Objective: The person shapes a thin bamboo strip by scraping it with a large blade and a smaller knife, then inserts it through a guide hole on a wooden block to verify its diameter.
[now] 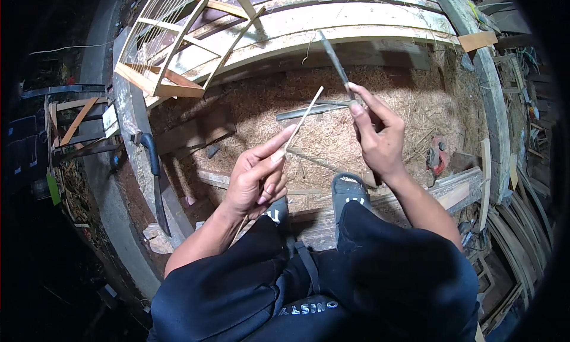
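Two bare hands are up over a floor thick with wood shavings (332, 134), each closed on something slim. The left hand (256, 177) pinches a thin pale bamboo strip (304, 116) between thumb and forefinger, the other fingers curled in beneath; the strip runs up and to the right from the fingertips, its far end free in the air. The right hand (375, 135) is wrapped shut around the handle of a narrow grey knife (335, 60), forefinger laid along it, the blade pointing up and away toward the far side. The strip's tip and the blade stand near each other, just left of the right hand's fingers, but I can't tell whether they touch.

Below the hands the person sits in dark trousers, with a grey sandal (349, 188) planted on a plank (451, 191) at the near right. A flat grey metal bar (312, 109) lies on the shavings behind the strip. To the left, a long dark-handled machete (155, 176) rests against a concrete ledge. Far left, an unfinished frame of light wood with thin vertical bars (172, 39) leans over a curved timber edge. A small red tool (436, 155) sits on the shavings to the right, near stacked boards and scrap wood along the right wall.
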